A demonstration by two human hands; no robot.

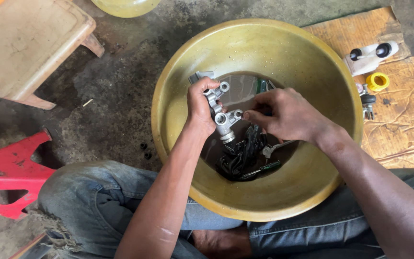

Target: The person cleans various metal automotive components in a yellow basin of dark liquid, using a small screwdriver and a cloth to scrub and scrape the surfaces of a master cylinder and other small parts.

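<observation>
The left hand [198, 106] is closed around a grey metal part [221, 113], held over the yellow basin [178, 96] with its long axis roughly upright. The right hand [286, 114] is pinched shut at the part's lower lug, from the right, above black dirty parts [238, 158].

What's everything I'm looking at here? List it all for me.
basin: one, yellow-green, on the floor between the knees
metal part: one, silver, held over the basin
dark parts: a heap, black, on the basin bottom
stool: one, beige, top left
red frame: one, red, left edge
cardboard: one sheet, brown, right of the basin
white part: one, white with black caps, on the cardboard
yellow ring: one, on the cardboard
jeans: blue, worn
left hand: grips the metal part
right hand: fingertips at the part
</observation>
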